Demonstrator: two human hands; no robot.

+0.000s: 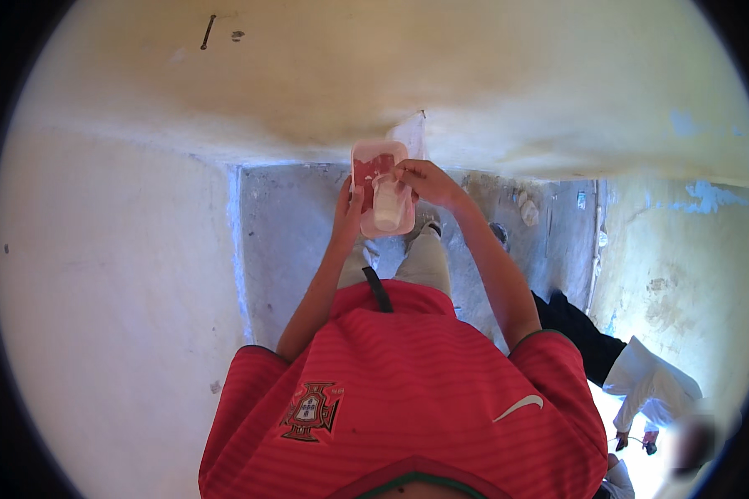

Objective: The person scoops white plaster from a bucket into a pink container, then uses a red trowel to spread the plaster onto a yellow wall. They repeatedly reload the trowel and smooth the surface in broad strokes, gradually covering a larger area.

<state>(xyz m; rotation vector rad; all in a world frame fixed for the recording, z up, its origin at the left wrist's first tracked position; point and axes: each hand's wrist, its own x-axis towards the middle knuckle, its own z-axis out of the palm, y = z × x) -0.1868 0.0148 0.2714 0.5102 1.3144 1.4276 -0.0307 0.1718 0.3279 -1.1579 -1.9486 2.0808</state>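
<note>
The pink plastic container (380, 170) is held at chest height, long axis pointing away from the body. The left hand (349, 209) is closed along its left edge. The right hand (423, 179) pinches a small translucent cup (389, 206) inside it from the right. Below lies a grey concrete floor (291, 241) between pale plastered walls (108, 274). Another person's white sleeve (649, 382) shows at lower right.
</note>
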